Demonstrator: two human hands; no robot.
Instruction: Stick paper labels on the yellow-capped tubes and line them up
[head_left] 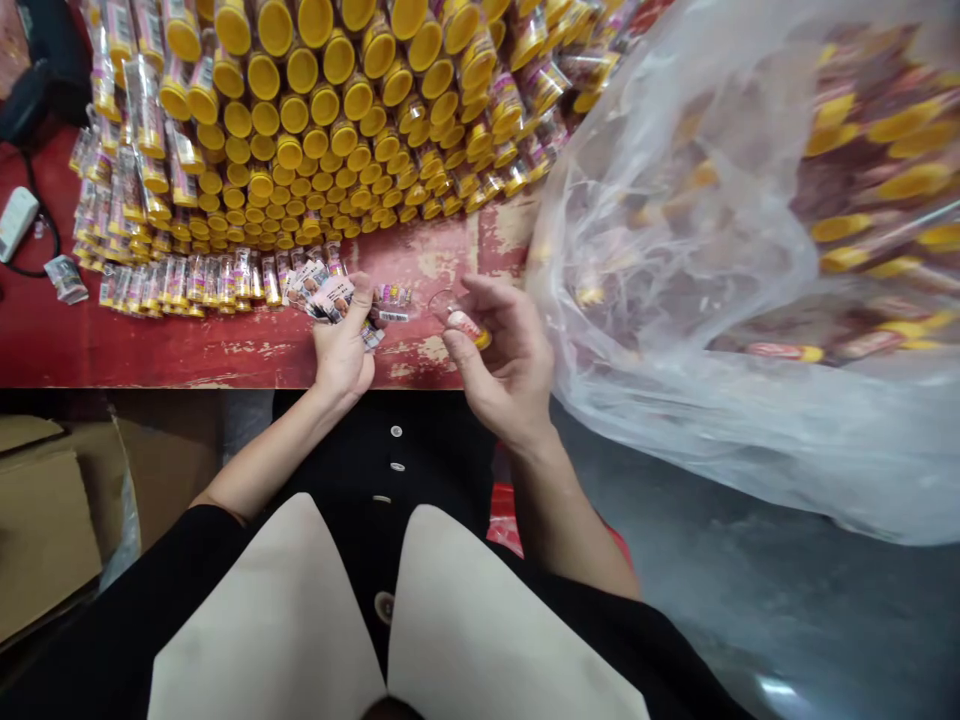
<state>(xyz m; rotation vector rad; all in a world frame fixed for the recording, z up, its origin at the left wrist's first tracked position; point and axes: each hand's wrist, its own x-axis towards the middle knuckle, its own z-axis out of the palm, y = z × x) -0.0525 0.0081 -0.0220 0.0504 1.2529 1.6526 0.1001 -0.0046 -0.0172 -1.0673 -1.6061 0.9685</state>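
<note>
My left hand (345,350) is closed around a fanned bunch of small printed cards (328,294), its thumb pressed on top. Over the front of the red table, my right hand (514,365) pinches a small clear tube (466,325) with a yellow end and a red-and-white label, between thumb and fingers. Between the two hands, a small clear pack (394,296) with a purple-and-yellow label lies on the table. Just beyond the left hand runs a row of similar tubes (196,280). The far ends of the right fingers are partly blurred.
A large stack of yellow-capped tubes (300,125) fills the back of the red table (187,350). On the right bulges a translucent plastic bag (675,340) of tubes. A white device (16,222) with a black cable lies at left, and cardboard boxes (52,520) stand below.
</note>
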